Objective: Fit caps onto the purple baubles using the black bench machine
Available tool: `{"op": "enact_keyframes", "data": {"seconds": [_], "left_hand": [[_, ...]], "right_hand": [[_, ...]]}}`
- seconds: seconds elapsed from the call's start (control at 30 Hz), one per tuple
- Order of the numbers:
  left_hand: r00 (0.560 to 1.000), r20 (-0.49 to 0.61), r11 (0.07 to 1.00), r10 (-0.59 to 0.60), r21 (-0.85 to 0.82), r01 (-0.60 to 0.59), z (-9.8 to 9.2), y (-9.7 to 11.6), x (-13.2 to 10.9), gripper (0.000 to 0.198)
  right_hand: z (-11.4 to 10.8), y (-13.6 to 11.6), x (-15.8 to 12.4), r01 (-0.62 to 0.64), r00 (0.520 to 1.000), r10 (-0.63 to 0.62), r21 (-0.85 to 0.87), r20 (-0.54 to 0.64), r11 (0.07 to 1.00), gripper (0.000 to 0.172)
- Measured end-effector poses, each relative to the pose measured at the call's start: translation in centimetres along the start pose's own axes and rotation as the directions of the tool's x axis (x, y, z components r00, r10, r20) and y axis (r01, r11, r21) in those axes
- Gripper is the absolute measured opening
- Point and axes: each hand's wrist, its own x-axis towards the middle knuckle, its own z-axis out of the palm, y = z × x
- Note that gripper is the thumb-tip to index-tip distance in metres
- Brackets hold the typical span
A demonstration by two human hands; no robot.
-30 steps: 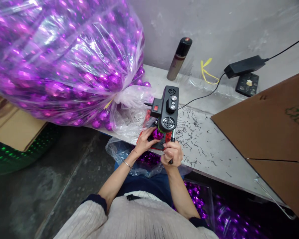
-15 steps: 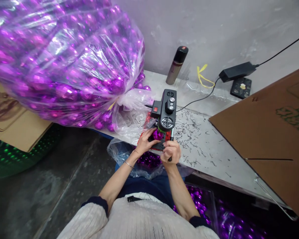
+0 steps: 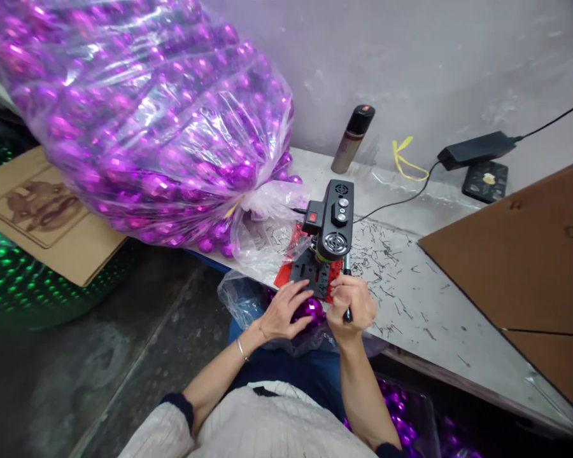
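Note:
My left hand (image 3: 284, 313) has its fingers spread at the front table edge, beside a shiny purple ball (image 3: 312, 310). The ball sits between thumb and fingers; firm contact is not clear. My right hand (image 3: 351, 304) is wrapped round the black handle (image 3: 347, 315) of a lever on a small black tabletop machine (image 3: 340, 219). That machine has round grilles, knobs and a red switch, above a slotted black base plate (image 3: 305, 270) on a red mat (image 3: 282, 275). Below my hands, a clear plastic bag (image 3: 239, 299) lies over my lap with purple balls in it.
A big clear bag of purple balls (image 3: 172, 127) stands left. Small dark wire-like bits (image 3: 386, 273) lie scattered over the table. Behind are a dark bottle (image 3: 353, 140), a yellow tie (image 3: 405, 162) and a power adapter (image 3: 480, 149). A cardboard box (image 3: 510, 254) stands right.
The purple ball has come off the base plate, toward me. My left hand has drawn back with it and its fingers have spread. The view has shifted; my right hand stays on the lever.

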Motion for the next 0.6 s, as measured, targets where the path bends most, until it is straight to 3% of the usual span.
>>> {"op": "enact_keyframes", "data": {"seconds": [0.07, 0.13, 0.23, 0.3, 0.37, 0.43, 0.53, 0.6], "left_hand": [[0.989, -0.104, 0.993, -0.104, 0.037, 0.108, -0.9, -2.2, 2.0, 0.043], [0.928, -0.250, 0.944, -0.277, 0.107, 0.311, -2.1, -5.7, 5.1, 0.040], [0.729, -0.407, 0.765, -0.550, 0.105, 0.635, -4.0, -11.4, 9.9, 0.038], [0.601, -0.413, 0.656, -0.684, 0.012, 0.754, -5.0, -14.1, 12.4, 0.037], [0.521, -0.370, 0.577, -0.769, -0.054, 0.815, -5.6, -15.7, 14.0, 0.030], [0.493, -0.325, 0.541, -0.807, -0.074, 0.838, -6.1, -16.1, 14.8, 0.022], [0.493, -0.275, 0.532, -0.826, -0.088, 0.842, -6.5, -15.5, 14.7, 0.022], [0.521, -0.245, 0.562, -0.817, -0.140, 0.815, -6.7, -14.3, 13.6, 0.030]], "right_hand": [[0.1, 0.1, -0.3, -0.003, 1.000, 0.004, 0.020, -0.011, 1.000, 0.021], [0.2, 0.2, -0.3, -0.005, 1.000, 0.005, 0.030, -0.021, 1.000, 0.021], [0.3, 0.1, -0.2, -0.003, 1.000, 0.004, 0.029, -0.026, 1.000, 0.022], [0.4, 0.0, -0.2, 0.008, 1.000, -0.007, 0.029, -0.031, 1.000, 0.022], [0.4, 0.0, -0.2, 0.016, 0.999, -0.015, 0.028, -0.036, 0.999, 0.022], [0.4, 0.0, -0.3, 0.016, 0.999, -0.015, 0.029, -0.034, 0.999, 0.022], [0.4, 0.0, -0.3, 0.015, 0.999, -0.015, 0.019, -0.031, 1.000, 0.022], [0.3, 0.1, -0.2, 0.024, 0.999, -0.023, 0.005, -0.030, 1.000, 0.023]]}}
